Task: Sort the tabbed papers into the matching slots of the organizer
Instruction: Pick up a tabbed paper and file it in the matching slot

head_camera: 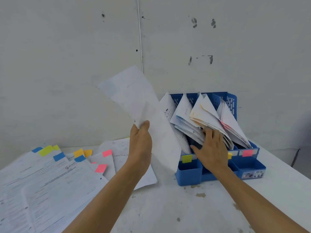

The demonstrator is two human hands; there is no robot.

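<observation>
Blue organizer (249,165) slots already hold many papers (202,111), the right hand (212,152) parting them with spread fingers, the left hand (141,137) pinching one sheet (134,98) in the air beside it, while a tabbed pile (50,174) waits on the table (168,207).

- A white tabletop (168,207), scuffed and dotted with small brownish stains, runs up to a pale wall.
- A loose spread of printed white paper sheets (50,182) lies flat over its left part, overlapping one another.
- Their far edges carry small sticky tabs: yellow-green (45,150), blue (59,156), orange (78,153) and pink (107,153).
- A blue plastic desk organizer (190,172) stands on the right part, well apart from the spread, with upright slots behind and low open compartments in front.
- Its front rail bears a yellow-green label (187,158) and a pink label (247,153).
</observation>
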